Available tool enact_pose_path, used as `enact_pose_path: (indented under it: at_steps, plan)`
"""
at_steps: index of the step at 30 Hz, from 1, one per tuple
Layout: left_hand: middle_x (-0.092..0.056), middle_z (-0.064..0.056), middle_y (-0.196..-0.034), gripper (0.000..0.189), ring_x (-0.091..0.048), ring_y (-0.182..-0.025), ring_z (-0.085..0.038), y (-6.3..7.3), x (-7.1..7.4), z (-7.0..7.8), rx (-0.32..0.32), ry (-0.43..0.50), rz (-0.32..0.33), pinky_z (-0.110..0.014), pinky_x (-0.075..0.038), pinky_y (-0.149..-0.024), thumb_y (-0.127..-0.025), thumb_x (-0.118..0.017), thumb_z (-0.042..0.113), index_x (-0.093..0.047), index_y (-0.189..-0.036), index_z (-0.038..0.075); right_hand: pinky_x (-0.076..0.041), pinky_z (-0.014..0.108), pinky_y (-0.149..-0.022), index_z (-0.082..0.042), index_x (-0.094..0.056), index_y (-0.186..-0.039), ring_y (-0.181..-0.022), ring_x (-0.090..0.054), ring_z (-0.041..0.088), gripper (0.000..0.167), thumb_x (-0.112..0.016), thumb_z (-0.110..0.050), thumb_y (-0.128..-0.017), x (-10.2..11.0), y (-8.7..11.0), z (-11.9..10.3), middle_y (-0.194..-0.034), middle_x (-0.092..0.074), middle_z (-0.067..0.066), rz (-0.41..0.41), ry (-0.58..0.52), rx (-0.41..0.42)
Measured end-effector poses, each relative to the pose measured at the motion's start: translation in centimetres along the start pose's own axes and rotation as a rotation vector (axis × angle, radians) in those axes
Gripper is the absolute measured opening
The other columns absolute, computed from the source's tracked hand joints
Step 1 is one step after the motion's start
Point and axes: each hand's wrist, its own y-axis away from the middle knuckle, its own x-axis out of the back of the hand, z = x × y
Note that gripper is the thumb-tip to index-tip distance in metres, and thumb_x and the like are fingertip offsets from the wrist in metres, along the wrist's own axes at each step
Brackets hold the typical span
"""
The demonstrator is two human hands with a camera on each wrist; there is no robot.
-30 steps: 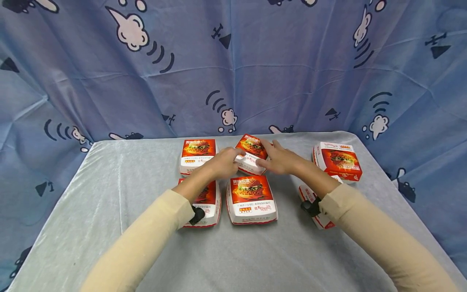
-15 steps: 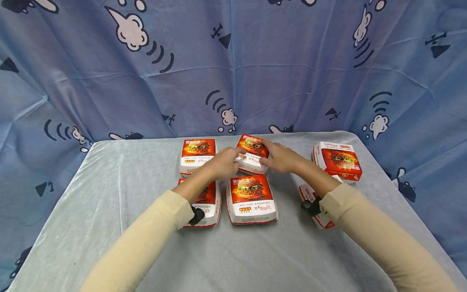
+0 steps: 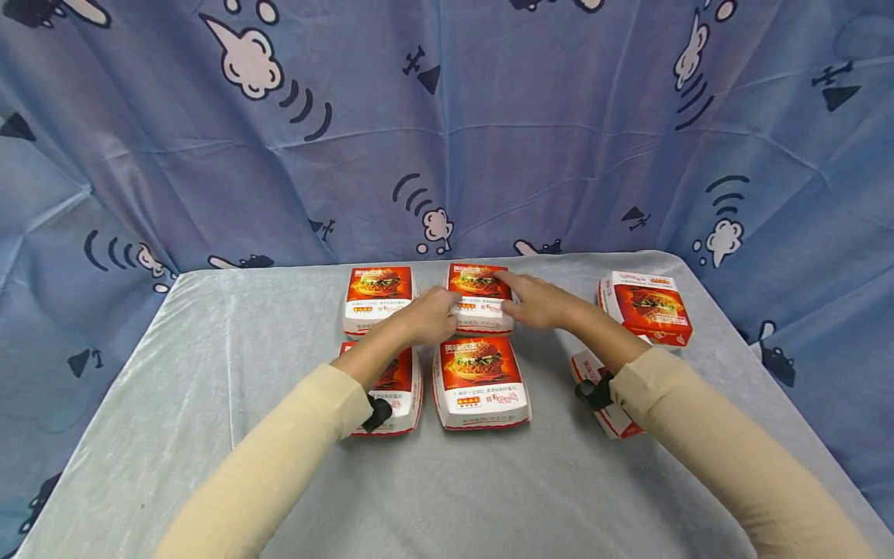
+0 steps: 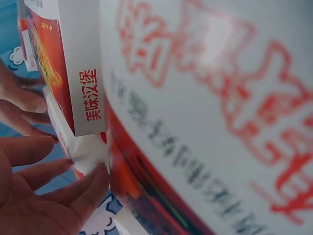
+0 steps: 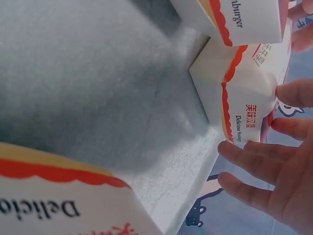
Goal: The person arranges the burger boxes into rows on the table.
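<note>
Between my two hands, at the back of the table, lies a red and white burger box [image 3: 478, 286] with a burger picture on its lid. My left hand [image 3: 427, 317] touches its left side, fingers extended and loosely spread in the left wrist view. On the right side rests my right hand [image 3: 536, 301], the index finger reaching over the lid's edge. Its fingers look fairly straight and spread in the right wrist view, the thumb and index finger against the box's corner. Directly in front sits another burger box [image 3: 480, 380], apart from both hands.
A burger box [image 3: 379, 283] stands back left, and a second burger box [image 3: 394, 407] in front of it is partly behind my left forearm. Right, a turned burger box [image 3: 649, 310] lies near another burger box [image 3: 618, 419] under my right forearm. Patterned blue cloth [image 3: 447, 116] hangs behind the table.
The back middle box has turned from tilted to nearly straight, lining up with its neighbours, its far edge coming slightly nearer. Both hands stay at its sides with small shifts.
</note>
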Motion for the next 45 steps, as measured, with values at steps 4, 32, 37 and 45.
enact_pose_path:
  at_steps: [4, 32, 37, 45]
  plan:
    - [-0.054, -0.024, -0.137, 0.046, -0.045, -0.134, -0.032, 0.06, -0.03, 0.01, -0.002, -0.009, 0.012, -0.039, -0.036, -0.112, -0.093, -0.047, -0.001, -0.052, -0.138, -0.008, -0.032, 0.057, -0.111, 0.008, -0.02, -0.154, -0.138, -0.038, 0.042, 0.067, -0.051, -0.017, -0.1, 0.11, 0.13, -0.18, -0.153, -0.033, 0.031, 0.019, -0.003, -0.023]
    - [-0.056, -0.022, -0.122, 0.017, -0.046, -0.129, -0.034, 0.26, -0.23, 0.13, 0.052, -0.007, -0.001, -0.041, -0.041, -0.102, -0.096, -0.048, 0.007, -0.047, -0.079, 0.005, -0.035, 0.053, -0.11, 0.011, -0.012, -0.154, -0.137, -0.04, 0.04, 0.072, -0.053, -0.018, -0.102, 0.01, -0.52, -0.34, -0.152, -0.034, 0.031, -0.065, -0.099, -0.001]
    - [-0.045, -0.027, -0.14, 0.016, -0.041, -0.135, -0.034, 0.32, -0.23, 0.26, 0.085, -0.011, -0.008, -0.042, -0.039, -0.105, -0.099, -0.048, 0.012, -0.054, -0.09, 0.0, -0.036, 0.052, -0.11, 0.011, -0.012, -0.154, -0.135, -0.043, 0.038, 0.072, -0.052, -0.018, -0.103, -0.04, -0.63, -0.44, -0.153, -0.034, 0.03, -0.075, -0.095, -0.008]
    - [-0.023, -0.029, -0.158, 0.035, -0.014, -0.15, -0.036, 0.37, -0.24, 0.28, 0.096, -0.006, -0.04, -0.042, -0.021, -0.119, -0.101, -0.046, 0.015, -0.054, -0.125, -0.009, -0.033, 0.054, -0.112, 0.01, -0.012, -0.155, -0.138, -0.039, 0.039, 0.073, -0.052, -0.019, -0.102, 0.04, -0.55, -0.46, -0.154, -0.033, 0.03, -0.084, -0.095, -0.018]
